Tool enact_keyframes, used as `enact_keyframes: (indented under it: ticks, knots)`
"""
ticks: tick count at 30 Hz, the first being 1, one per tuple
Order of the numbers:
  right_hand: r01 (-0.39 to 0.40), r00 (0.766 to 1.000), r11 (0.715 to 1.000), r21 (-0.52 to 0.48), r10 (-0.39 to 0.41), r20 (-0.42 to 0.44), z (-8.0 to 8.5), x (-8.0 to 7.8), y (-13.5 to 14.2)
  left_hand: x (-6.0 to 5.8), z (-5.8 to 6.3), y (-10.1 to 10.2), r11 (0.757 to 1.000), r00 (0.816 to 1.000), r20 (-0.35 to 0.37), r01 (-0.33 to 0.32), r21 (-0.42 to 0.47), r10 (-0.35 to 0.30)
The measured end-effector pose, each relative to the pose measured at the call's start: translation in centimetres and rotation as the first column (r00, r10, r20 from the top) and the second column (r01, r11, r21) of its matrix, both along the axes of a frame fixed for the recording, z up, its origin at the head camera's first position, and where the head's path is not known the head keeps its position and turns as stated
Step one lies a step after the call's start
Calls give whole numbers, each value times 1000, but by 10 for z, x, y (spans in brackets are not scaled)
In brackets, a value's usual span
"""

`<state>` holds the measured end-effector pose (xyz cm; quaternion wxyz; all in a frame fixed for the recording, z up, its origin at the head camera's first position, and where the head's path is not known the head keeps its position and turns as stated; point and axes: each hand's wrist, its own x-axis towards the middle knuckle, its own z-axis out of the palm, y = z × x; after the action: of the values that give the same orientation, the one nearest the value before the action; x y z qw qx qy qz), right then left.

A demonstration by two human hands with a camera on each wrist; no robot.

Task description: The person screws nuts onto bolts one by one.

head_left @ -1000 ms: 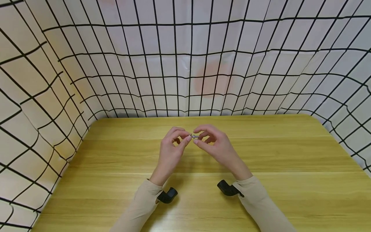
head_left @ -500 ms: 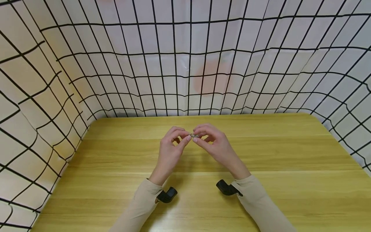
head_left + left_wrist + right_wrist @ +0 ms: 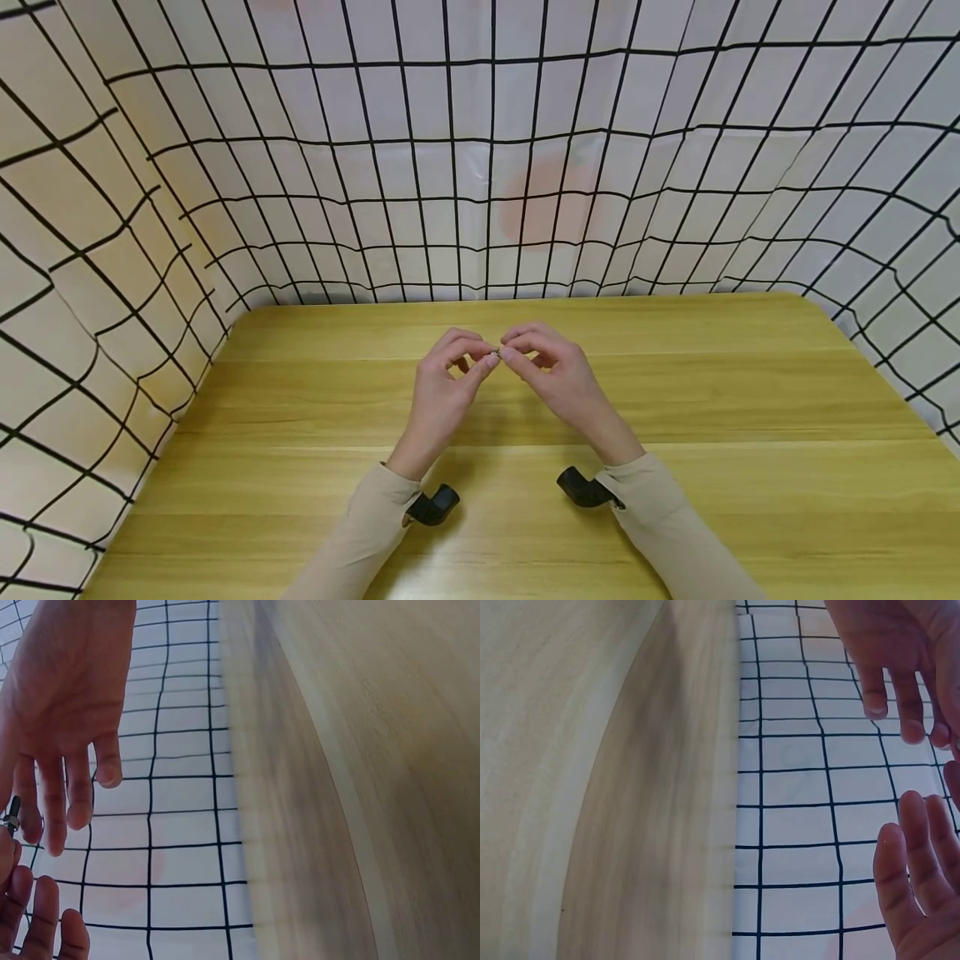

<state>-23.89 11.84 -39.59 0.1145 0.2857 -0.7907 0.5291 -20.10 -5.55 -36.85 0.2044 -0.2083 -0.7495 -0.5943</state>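
A small metal bolt (image 3: 16, 804) with a nut (image 3: 10, 823) on it shows at the left edge of the left wrist view. In the head view, the fingertips mostly hide both pieces. My left hand (image 3: 447, 371) pinches one end of the bolt between thumb and index finger. From the other side, the thumb and index finger of my right hand (image 3: 555, 367) close in at the nut, their tips right by the left fingertips. The other fingers of both hands are loosely bent. Both hands are above the wooden table.
The wood-grain table (image 3: 712, 400) spreads out beneath the hands. White sheeting with a black grid (image 3: 480, 167) rises behind and at both sides. Black wrist mounts (image 3: 433, 506) stick out from the beige sleeves (image 3: 663, 517).
The right thumb and index finger have moved left along the bolt and drawn together, covering the shaft that showed earlier. The left hand has stayed nearly still.
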Motion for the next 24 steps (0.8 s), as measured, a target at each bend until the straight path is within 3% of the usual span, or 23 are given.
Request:
enact_keyframes:
  ticks: [7,14,24]
  knots:
    - [-13,1000,1000,-5,13,3,3,1,1,-2,-2,-1,1000,1000,10,-5,13,5]
    - [-44,998,999,7,45,-53,1,-2,1,-2,-2,-1,1000,999,33,-11,12,11]
    - [-54,998,999,3,54,-18,1,-1,1,-1,1,-2,1000,999,38,-15,0,15]
